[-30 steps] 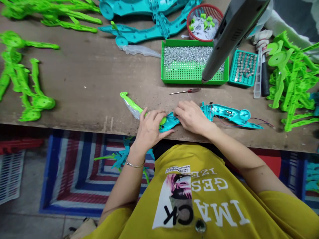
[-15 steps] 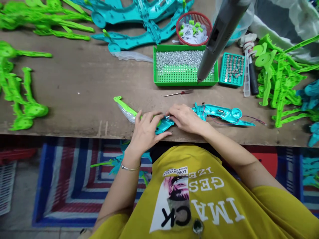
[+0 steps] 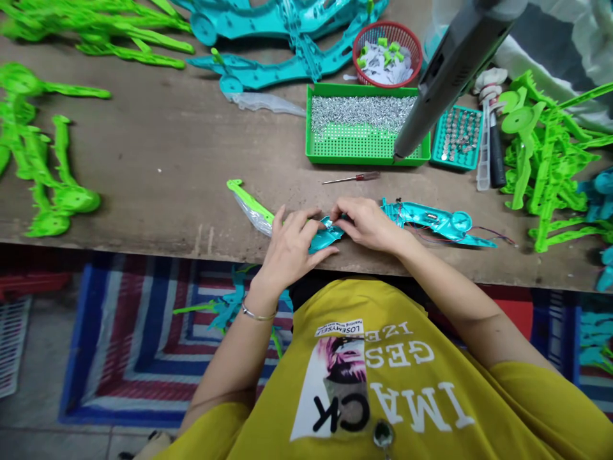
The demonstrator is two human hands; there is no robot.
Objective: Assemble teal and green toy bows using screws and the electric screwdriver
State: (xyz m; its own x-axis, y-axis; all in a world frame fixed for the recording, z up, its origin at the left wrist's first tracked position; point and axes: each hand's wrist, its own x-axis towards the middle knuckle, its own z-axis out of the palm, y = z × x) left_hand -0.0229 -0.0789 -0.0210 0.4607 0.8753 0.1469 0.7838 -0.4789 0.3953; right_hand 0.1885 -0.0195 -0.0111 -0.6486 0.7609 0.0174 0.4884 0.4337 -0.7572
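A teal plastic bow-shaped shell (image 3: 424,217), open side up with thin red and blue wires, lies along the table's near edge. At its left end a lime-green arm (image 3: 251,201) sticks out, with a clear plastic blade (image 3: 256,220) beside it. My left hand (image 3: 294,243) is closed around the shell's left end, thumb on the near side, fingers on the far side. Close by, my right hand (image 3: 366,222) has its fingertips pinched together over the shell; whatever is between them is too small to make out. Both hands cover the shell's middle and the arm's inner end.
Behind the hands lies a small red-handled screwdriver (image 3: 354,178). A green tray (image 3: 368,153) of screws stands beyond it, under a grey electric screwdriver (image 3: 431,89). Nearby are a teal tray (image 3: 457,137) of metal pieces, a red basket (image 3: 387,80) and lime-green parts (image 3: 546,160).
My right fingertips have come a little closer to my left index finger over the shell. My left hand keeps its hold. The whole view shifts slightly with the head.
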